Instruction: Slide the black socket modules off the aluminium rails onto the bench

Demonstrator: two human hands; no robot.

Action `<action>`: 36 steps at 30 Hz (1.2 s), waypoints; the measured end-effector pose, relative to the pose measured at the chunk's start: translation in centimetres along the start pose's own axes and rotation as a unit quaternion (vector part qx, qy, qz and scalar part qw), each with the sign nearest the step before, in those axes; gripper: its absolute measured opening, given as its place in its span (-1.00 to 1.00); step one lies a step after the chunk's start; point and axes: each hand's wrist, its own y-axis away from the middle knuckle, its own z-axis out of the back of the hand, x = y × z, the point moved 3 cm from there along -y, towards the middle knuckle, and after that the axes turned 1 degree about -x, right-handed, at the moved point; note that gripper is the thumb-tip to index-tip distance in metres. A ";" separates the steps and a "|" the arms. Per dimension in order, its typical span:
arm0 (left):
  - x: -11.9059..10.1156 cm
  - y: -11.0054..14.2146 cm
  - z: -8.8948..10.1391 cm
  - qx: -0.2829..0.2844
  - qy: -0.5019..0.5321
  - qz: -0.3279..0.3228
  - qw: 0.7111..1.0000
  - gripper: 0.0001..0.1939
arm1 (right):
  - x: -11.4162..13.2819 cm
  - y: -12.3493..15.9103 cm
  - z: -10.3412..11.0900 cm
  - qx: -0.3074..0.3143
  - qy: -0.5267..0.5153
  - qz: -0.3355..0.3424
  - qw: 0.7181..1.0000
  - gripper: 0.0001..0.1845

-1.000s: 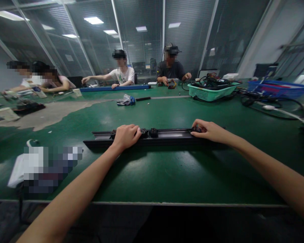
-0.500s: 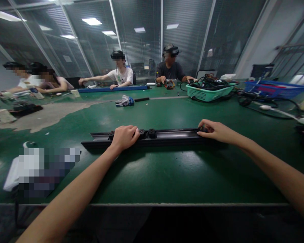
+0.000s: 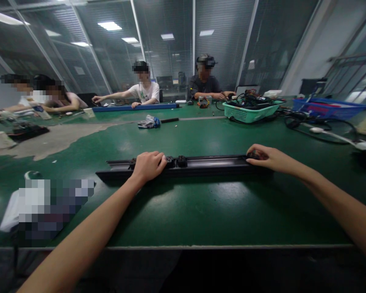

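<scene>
A long black metal channel (image 3: pixel 213 162) lies crosswise on the green table in front of me. Its open top shows a grey inner face, with several small black socket-like blocks set in its left half; one black block (image 3: pixel 181 161) sits just right of my left hand. My left hand (image 3: pixel 149 166) is closed over the channel and partly covers the blocks there. At the channel's right end, my right hand (image 3: pixel 264 156) pinches a small dark block (image 3: pixel 252 155), mostly hidden by the fingers. Whether that block is inside the channel or on its edge, I cannot tell.
Beyond the channel are a grey-blue cloth (image 3: pixel 149 122) and a short dark bar (image 3: pixel 170 120). A green basket (image 3: pixel 247 112) of cables and a blue basket (image 3: pixel 332 109) stand back right. A blurred-out packet (image 3: pixel 57 211) lies front left. Several people sit across the table.
My right hand has slid a little to the right along the channel with the small block. My left hand holds its place. A co-worker's hand opposite has shifted right.
</scene>
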 end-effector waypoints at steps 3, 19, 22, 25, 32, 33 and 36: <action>0.0 0.0 0.2 0.001 0.001 0.003 1.000 -0.47 | -0.3 0.2 0.0 0.000 -0.004 -0.003 1.000 -0.55; -0.1 0.0 0.5 0.004 0.019 0.007 1.000 -0.49 | -3.4 2.0 2.1 -0.023 -0.004 -0.054 0.998 -0.58; 0.0 0.0 0.5 0.003 0.025 0.011 1.000 -0.50 | -5.2 2.4 2.7 -0.034 0.010 -0.070 0.997 -0.61; 0.0 -0.1 0.5 0.007 0.023 0.010 1.000 -0.50 | -6.8 2.8 3.3 -0.046 0.014 -0.084 0.995 -0.61; -0.2 -0.1 0.7 0.011 0.013 0.006 1.000 -0.48 | -7.8 3.2 3.7 -0.049 0.001 -0.099 0.994 -0.57; -0.2 -0.1 0.7 0.010 0.012 0.005 1.000 -0.48 | -7.8 3.2 3.7 -0.048 0.002 -0.099 0.994 -0.57; -0.1 -0.1 0.6 0.007 0.013 0.003 1.000 -0.48 | -7.7 3.3 3.7 -0.047 0.002 -0.099 0.994 -0.58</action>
